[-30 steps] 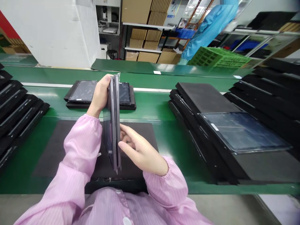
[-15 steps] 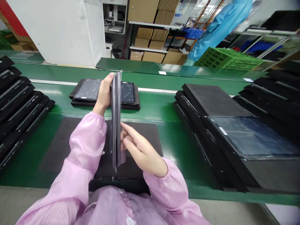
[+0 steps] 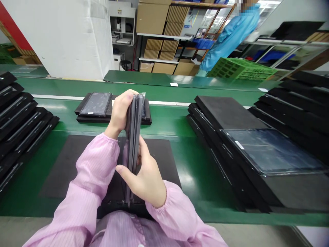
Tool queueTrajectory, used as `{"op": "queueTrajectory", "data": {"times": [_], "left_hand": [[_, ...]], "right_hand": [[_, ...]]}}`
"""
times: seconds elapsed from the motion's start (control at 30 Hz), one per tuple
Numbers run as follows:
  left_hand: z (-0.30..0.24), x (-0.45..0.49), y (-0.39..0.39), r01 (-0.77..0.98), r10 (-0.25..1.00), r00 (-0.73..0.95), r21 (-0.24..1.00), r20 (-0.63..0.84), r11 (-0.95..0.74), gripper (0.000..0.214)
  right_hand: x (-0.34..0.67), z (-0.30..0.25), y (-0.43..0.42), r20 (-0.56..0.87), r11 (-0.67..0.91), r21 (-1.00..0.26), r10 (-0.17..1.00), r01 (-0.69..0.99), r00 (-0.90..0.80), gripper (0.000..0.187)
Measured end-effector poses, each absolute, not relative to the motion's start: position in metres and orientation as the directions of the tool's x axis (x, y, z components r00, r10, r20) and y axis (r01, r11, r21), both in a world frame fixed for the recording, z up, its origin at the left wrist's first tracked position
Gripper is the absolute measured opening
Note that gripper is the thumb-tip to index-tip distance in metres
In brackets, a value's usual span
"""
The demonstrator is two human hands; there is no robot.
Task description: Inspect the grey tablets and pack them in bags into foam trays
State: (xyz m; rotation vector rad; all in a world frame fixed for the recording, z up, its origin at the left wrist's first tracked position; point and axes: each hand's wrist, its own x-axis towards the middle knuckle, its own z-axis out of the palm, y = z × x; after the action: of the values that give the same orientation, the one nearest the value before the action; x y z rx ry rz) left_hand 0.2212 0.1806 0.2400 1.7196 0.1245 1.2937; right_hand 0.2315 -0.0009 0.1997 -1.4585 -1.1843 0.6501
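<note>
Two thin grey tablets [image 3: 135, 133] stand on edge, face to face, over a black foam mat [image 3: 159, 161]. My left hand [image 3: 120, 111] is closed on their upper part, its fingers over the top edge. Lower down, my right hand [image 3: 145, 175] is closed round the same pair: its thumb crosses the near edge and its fingers lie against the right face, partly hidden. Clear film sticks out at the top corner. Behind the tablets, a film-covered tablet [image 3: 96, 104] lies on a black foam tray [image 3: 81, 118].
Stacked black trays [image 3: 28, 120] with tablets rise at the left. More trays [image 3: 228, 109] stand at the right, with a wrapped tablet [image 3: 272, 149] on top. Across the green bench [image 3: 185, 130] are a green crate [image 3: 239, 68] and a person in blue [image 3: 226, 37].
The tablets have tilted slightly and shifted right and down in view. My right hand has moved its thumb across their near edge; before, its fingers touched only the right side.
</note>
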Motion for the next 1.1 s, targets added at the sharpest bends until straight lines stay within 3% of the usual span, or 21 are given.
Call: {"op": "queueTrajectory", "data": {"times": [0.27, 0.4, 0.63, 0.73, 0.9, 1.1], "left_hand": [[0.255, 0.212, 0.143, -0.466, 0.477, 0.286, 0.556, 0.831, -0.688, 0.063], [0.248, 0.220, 0.142, -0.452, 0.418, 0.372, 0.555, 0.829, -0.699, 0.059], [0.227, 0.235, 0.196, -0.405, 0.705, 0.255, 0.735, 0.662, -0.544, 0.060], [0.218, 0.235, 0.219, -0.373, 0.786, 0.202, 0.788, 0.585, -0.490, 0.063], [0.214, 0.236, 0.226, -0.420, 0.795, 0.188, 0.779, 0.577, -0.466, 0.066], [0.213, 0.236, 0.223, -0.419, 0.763, 0.213, 0.762, 0.611, -0.493, 0.066]], "right_hand": [[0.228, 0.206, -0.015, 0.397, 0.195, -0.875, 0.813, 0.444, 0.425, 0.070], [0.246, 0.205, -0.010, 0.361, 0.168, -0.904, 0.795, 0.393, 0.488, 0.058], [0.277, 0.207, 0.000, 0.363, 0.209, -0.903, 0.841, 0.376, 0.402, 0.040], [0.282, 0.206, -0.001, 0.275, 0.190, -0.949, 0.889, 0.252, 0.365, 0.037], [0.286, 0.201, -0.002, 0.212, 0.188, -0.977, 0.902, 0.100, 0.375, 0.037], [0.287, 0.200, -0.002, 0.219, 0.184, -0.975, 0.892, 0.126, 0.396, 0.038]]}}
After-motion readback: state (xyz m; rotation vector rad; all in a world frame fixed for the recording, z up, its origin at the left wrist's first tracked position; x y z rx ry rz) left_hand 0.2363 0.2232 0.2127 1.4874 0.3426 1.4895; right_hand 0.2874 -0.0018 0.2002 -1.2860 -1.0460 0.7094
